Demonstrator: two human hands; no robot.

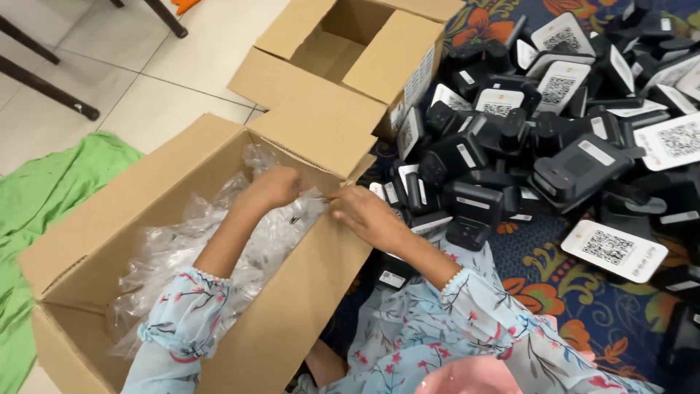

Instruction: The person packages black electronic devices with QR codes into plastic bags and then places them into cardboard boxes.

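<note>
An open cardboard box [95,219] in front of me is filled with clear crinkled plastic bags [175,248]. My left hand [273,186] reaches down into the box and closes on a clear plastic bag. At the box's right wall, my right hand [364,211] pinches the same bag near its edge. Both of my sleeves are pale blue with a flower print.
A heap of small black devices [503,146] with white code labels lies on a flowered blue mat [569,292] to the right. A second open cardboard box [350,51] stands behind. A green cloth [44,197] lies at left on the tiled floor [87,44], near chair legs.
</note>
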